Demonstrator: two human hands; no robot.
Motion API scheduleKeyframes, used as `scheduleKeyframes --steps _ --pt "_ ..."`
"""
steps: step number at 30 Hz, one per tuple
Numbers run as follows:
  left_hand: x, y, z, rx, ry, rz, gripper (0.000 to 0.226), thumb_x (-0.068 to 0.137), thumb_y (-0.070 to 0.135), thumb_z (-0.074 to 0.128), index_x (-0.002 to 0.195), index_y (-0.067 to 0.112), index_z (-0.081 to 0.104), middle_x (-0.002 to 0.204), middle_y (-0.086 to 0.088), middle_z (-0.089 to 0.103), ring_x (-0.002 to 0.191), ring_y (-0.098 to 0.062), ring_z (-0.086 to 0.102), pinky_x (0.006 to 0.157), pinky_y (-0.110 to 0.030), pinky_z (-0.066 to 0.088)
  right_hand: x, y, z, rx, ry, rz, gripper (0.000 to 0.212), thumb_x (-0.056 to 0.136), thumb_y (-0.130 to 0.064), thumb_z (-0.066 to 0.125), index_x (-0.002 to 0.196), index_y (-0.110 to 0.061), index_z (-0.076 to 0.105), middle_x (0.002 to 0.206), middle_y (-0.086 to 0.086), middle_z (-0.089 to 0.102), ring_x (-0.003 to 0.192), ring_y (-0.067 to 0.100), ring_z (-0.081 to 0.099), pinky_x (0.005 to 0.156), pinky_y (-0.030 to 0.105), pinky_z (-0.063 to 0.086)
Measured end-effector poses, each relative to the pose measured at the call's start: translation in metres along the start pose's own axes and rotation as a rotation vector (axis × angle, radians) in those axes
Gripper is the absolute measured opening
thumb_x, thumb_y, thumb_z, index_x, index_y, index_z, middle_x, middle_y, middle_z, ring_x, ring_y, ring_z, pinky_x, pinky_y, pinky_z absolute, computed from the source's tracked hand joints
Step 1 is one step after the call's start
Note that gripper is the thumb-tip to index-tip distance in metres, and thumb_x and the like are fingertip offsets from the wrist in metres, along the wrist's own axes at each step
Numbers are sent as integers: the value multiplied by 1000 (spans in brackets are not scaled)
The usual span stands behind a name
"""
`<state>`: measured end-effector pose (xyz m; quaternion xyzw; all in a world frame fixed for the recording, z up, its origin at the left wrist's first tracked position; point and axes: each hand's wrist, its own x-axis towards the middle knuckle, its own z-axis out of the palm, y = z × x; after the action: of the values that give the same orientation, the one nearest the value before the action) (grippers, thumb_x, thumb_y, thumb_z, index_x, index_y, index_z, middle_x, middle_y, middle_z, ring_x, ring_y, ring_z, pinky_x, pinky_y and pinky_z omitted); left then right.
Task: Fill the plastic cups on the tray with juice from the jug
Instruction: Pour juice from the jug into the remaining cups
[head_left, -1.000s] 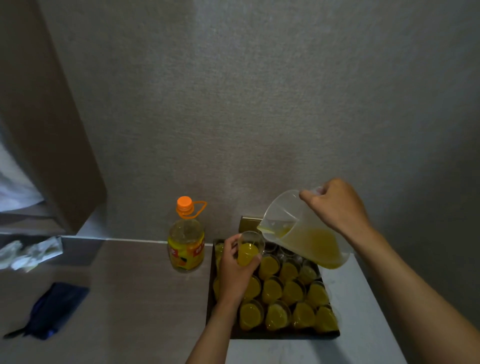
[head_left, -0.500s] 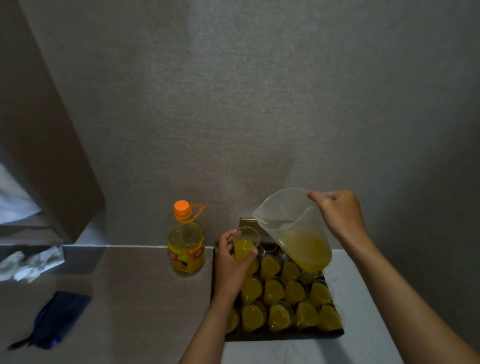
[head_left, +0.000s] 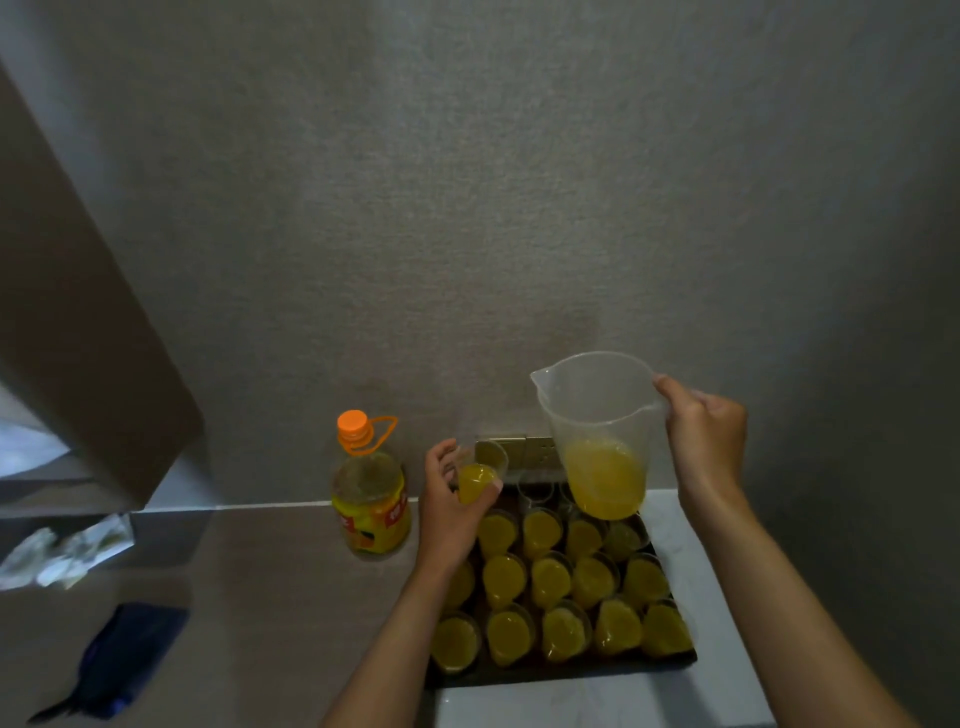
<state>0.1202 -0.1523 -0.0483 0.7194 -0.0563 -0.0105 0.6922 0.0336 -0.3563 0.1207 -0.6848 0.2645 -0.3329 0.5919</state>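
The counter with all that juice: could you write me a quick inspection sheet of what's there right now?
Surface: brown counter, with a white top under the tray.
Job's things: dark tray packed with filled cups; a few at the back look empty. Clear jug upright, juice low in it.
Clutter: orange-capped juice bottle, dark blue pouch, crumpled paper.
Grips: left hand holds a filled cup above the tray; right hand holds the jug by its handle side.
Cables: nothing seen.
Surroundings: grey textured wall, brass wall socket, brown cabinet.
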Motion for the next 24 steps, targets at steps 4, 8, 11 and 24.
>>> scheduleKeyframes --steps 4,8,11,24 --pt "10 1 2 46 -40 14 70 81 14 84 136 26 42 131 16 56 117 9 56 94 -17 49 0 11 -6 54 57 41 36 95 -25 67 67 -5 61 55 4 52 52 17 48 53 28 40" --pt "24 -2 7 152 -77 38 68 83 9 80 138 23 43 130 12 56 116 12 54 92 -11 47 1 19 -8 118 127 73 42 96 -20 67 57 -11 54 43 -11 48 40 5 43 45 21 38" --pt "33 -7 10 241 -106 50 69 82 13 81 139 23 45 131 4 60 119 -6 58 100 -31 52 0 26 -10 152 148 98 45 96 -18 66 55 -13 50 41 -13 44 38 3 39 43 20 35" --pt "72 -38 36 529 -217 -23 70 76 26 87 134 20 49 130 2 53 118 -15 53 97 -30 48 -13 50 -19 212 266 147 51 96 -17 67 50 -12 45 41 -8 38 39 8 31 42 21 30"
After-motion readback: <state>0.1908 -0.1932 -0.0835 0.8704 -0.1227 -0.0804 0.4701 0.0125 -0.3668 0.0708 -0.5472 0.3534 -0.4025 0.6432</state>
